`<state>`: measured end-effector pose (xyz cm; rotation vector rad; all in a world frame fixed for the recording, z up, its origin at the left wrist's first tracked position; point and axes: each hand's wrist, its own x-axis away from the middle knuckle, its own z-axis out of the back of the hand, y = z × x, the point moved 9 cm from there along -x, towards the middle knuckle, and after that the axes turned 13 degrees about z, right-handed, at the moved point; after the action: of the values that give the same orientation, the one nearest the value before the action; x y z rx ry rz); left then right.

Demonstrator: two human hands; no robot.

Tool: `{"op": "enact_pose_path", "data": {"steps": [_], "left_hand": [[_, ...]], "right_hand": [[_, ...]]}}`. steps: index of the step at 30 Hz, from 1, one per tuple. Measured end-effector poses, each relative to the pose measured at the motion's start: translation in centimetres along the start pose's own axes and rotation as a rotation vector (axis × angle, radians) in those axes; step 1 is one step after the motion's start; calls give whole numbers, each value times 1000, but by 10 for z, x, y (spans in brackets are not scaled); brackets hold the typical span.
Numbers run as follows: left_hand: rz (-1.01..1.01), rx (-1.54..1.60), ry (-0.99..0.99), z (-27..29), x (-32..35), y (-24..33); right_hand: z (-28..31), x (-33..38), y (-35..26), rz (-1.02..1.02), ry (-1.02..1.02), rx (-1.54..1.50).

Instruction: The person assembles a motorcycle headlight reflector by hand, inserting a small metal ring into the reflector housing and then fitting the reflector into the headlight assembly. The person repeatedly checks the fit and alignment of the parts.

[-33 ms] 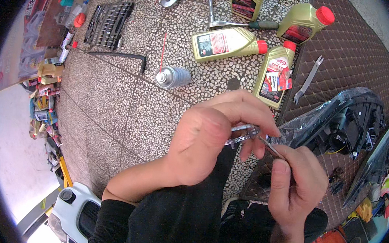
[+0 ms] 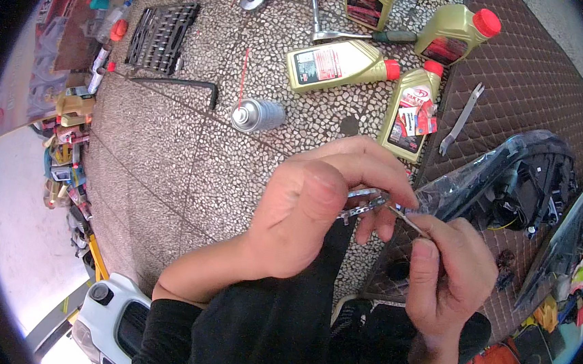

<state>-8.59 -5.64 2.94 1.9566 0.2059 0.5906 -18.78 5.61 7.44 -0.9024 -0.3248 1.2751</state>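
Observation:
My left hand is closed around a small shiny curved metal piece, its fingers bent over the top; the palm and fingers hide much of it, and its kind is unclear. From the right, my right hand pinches a thin metal rod-like tool between thumb and forefinger. Its tip meets or lies very close to the edge of the metal piece near the left fingertips. The tool's other end is hidden in the hand. Both hands are in the air above my lap.
Beyond the hands lie a spray can with a red straw, gold bottles, a hex key and a socket set. On the brown quilted mat are a metal pry tool and a plastic-wrapped headlight.
My right hand has shifted slightly to the right, and a little more of the thin tool shows. My left hand keeps nearly the same place and grip.

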Motion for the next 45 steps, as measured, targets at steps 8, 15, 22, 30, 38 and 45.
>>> {"op": "enact_pose_path", "data": {"steps": [8,15,22,30,38,45], "left_hand": [[109,25,-10,-1,0,-4],[214,-31,49,-1,2,-4],[364,-159,97,2,3,-10],[605,-218,-14,1,0,-25],[672,-170,-67,-1,-3,-32],[740,-160,-130,-4,-2,-36]], "right_hand": [[10,-15,-4,190,-137,160],[12,-22,-8,259,-215,256],[9,-26,-8,303,-267,306],[3,-30,16,309,-348,72],[2,-29,19,291,-379,60],[1,-26,21,300,-384,52]]}}
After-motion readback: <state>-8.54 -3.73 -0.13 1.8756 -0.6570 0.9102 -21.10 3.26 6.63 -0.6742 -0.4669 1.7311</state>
